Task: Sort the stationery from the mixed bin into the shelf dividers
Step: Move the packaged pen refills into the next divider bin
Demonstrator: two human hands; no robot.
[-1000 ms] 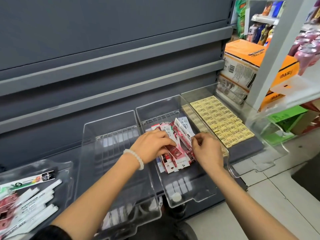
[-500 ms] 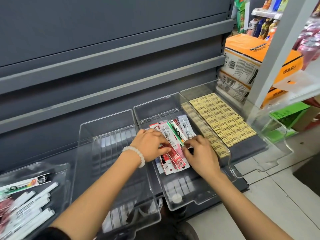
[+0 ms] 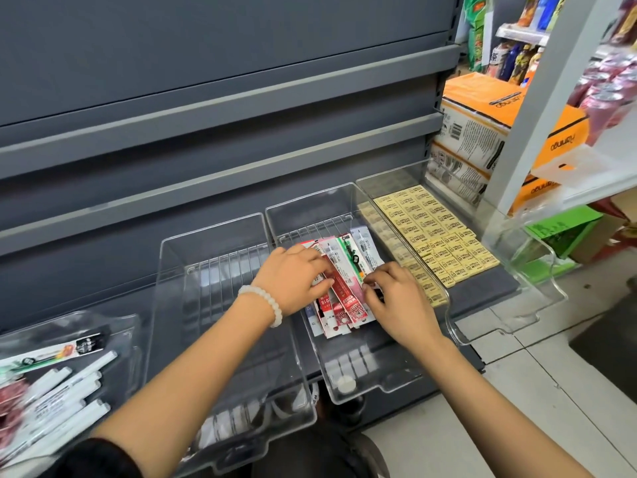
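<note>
Several flat pen packets (image 3: 348, 270), red, white and green, lie fanned in the middle clear divider tray (image 3: 389, 384). My left hand (image 3: 293, 279) rests on the left side of the stack, fingers curled over the packets. My right hand (image 3: 396, 298) presses against the stack's right side, fingertips pinching the packet edges. The tray to the left (image 3: 179, 305) holds nothing I can see. The tray to the right (image 3: 537, 305) holds rows of yellow erasers (image 3: 434, 232).
A clear bin at the lower left (image 3: 113, 326) holds white markers (image 3: 69, 391) and packaged pens. Grey shelf rails run behind the trays. Orange boxes (image 3: 482, 108) and a white shelf post (image 3: 537, 98) stand at the right, above a tiled floor.
Both hands have pushed the packets closer together into a tighter, straighter stack. The view has shifted slightly; the hands stay on either side of the stack.
</note>
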